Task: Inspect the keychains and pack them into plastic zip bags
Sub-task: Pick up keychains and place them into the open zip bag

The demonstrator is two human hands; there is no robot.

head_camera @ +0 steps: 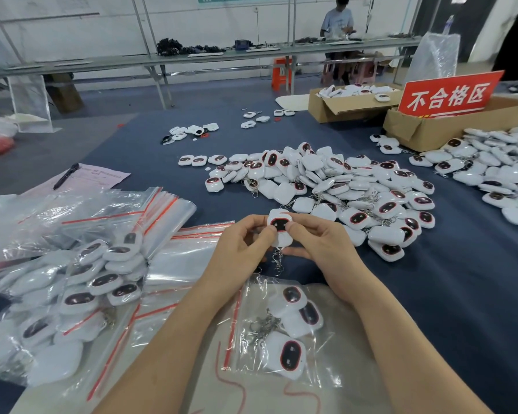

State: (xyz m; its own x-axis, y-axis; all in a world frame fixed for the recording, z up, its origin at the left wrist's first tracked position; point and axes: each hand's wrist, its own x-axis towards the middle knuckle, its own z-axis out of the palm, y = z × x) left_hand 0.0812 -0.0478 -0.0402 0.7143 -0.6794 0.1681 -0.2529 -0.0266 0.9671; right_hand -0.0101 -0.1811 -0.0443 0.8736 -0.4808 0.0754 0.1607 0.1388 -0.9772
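Note:
A white keychain [279, 225] with a dark, red-rimmed face is held up between both hands above the blue table. My left hand [242, 244] pinches its left side and my right hand [314, 238] pinches its right side, thumb on the face. Its metal chain [277, 261] hangs down below. Under my wrists lies a plastic zip bag [284, 324] with three keychains inside. A big heap of loose keychains [335, 186] lies just beyond my hands.
Filled bags of keychains [81, 282] and a stack of empty zip bags [150, 210] lie left. A second keychain heap [497, 168], cardboard boxes [449, 124] and a red sign [449, 92] stand right. Paper with a pen [66, 176] lies far left. A person sits at a far bench.

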